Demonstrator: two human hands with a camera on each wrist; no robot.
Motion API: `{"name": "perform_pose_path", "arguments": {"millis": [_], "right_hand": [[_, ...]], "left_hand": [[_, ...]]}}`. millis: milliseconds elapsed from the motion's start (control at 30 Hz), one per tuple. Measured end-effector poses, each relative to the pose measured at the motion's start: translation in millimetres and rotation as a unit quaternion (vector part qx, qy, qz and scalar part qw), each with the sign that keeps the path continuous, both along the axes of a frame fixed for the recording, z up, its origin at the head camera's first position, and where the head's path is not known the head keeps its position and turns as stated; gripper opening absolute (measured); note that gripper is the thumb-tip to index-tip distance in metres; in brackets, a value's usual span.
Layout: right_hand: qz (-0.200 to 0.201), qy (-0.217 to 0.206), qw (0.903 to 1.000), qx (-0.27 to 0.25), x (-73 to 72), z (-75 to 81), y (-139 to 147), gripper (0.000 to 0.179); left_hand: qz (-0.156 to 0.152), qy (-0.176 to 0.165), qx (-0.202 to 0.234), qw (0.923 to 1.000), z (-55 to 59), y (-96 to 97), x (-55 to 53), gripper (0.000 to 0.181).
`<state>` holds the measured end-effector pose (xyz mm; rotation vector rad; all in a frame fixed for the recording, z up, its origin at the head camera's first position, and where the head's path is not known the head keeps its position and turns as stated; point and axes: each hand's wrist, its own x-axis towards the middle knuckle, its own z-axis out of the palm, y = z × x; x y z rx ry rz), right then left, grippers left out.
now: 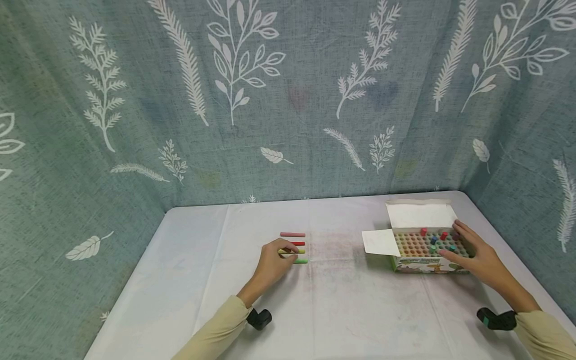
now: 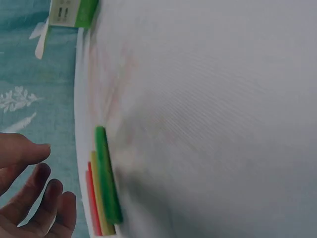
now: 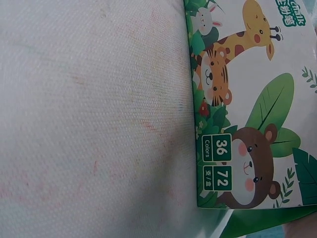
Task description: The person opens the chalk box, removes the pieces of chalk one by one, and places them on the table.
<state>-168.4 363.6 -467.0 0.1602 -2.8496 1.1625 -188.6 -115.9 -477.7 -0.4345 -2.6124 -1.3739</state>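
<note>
By the left grip, its fingers spread, lie four slim chalk sticks on the cloth-covered worktop; the right grip clasps a cardboard box labelled "36 Colors", "72"; beyond hangs leaf-printed fabric.

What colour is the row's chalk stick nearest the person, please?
Green: that chalk stick shows best in the left wrist view.
</note>
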Motion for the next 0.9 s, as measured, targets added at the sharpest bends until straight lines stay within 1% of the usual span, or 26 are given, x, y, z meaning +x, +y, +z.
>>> {"name": "perform_pose_path", "arguments": {"millis": [133, 367, 467, 700, 800, 900], "right_hand": [[0.002, -0.002, 1.0000, 0.004, -0.8, 0.8, 0.0, 0.091], [-0.001, -0.002, 1.0000, 0.005, -0.5, -0.8, -0.3, 0.091], [-0.004, -0.005, 1.0000, 0.007, -1.0, -2.1, -1.6, 0.092], [-0.006, -0.019, 0.9998, 0.011, -1.7, -0.7, -2.5, 0.092], [-0.006, -0.018, 0.9998, 0.011, -1.3, 0.1, -1.7, 0.092], [-0.006, -0.015, 0.9998, 0.011, -1.2, -0.7, -0.8, 0.092]], "left_hand": [[-0.012, 0.002, 0.008, 0.9999, 6.1, 10.3, -2.5, 0.009], [-0.034, 0.030, 0.012, 0.9989, 18.7, 30.9, -8.8, 0.011], [-0.039, 0.026, 0.015, 0.9988, 25.3, 40.1, -11.5, 0.012], [-0.058, -0.008, 0.029, 0.9979, 39.6, 62.9, -19.2, 0.012], [-0.068, -0.014, 0.033, 0.9970, 44.1, 74.0, -22.4, 0.012], [-0.080, -0.011, 0.040, 0.9959, 47.6, 86.2, -24.7, 0.012]]}}
